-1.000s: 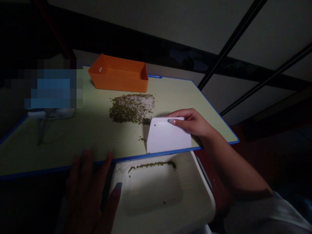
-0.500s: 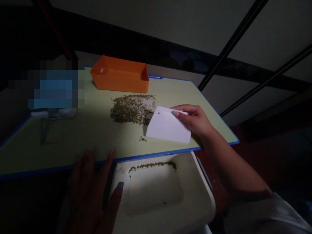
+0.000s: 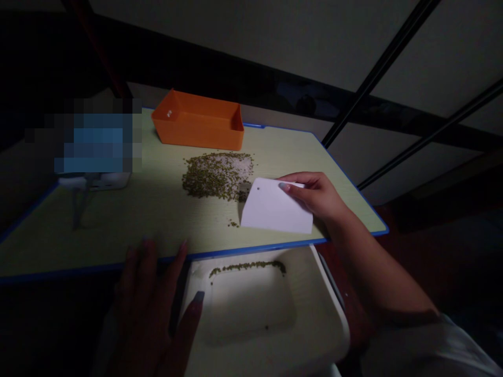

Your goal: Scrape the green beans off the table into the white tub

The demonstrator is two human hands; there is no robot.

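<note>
My right hand (image 3: 318, 196) grips a white plastic scraper (image 3: 275, 209) by its top edge, holding it tilted on the pale green table (image 3: 149, 209) just right of a pile of green beans mixed with white grains (image 3: 216, 175). A few stray beans lie at the scraper's lower left corner. My left hand (image 3: 153, 298) holds the left rim of a white tray (image 3: 314, 319) kept under the table's front edge; its thumb lies on the rim. A thin line of green beans (image 3: 247, 267) rests in the tray's far side.
An orange rectangular bin (image 3: 198, 125) stands at the back of the table behind the pile. A white object with a grey stand (image 3: 92, 183) sits at the left. The table's blue-trimmed front edge (image 3: 255, 248) runs above the tray. Dark surroundings on all sides.
My right hand drew the scraper back from the table's front edge toward the pile, tilting it, then settled it slightly lower. The left hand and tray stayed put.
</note>
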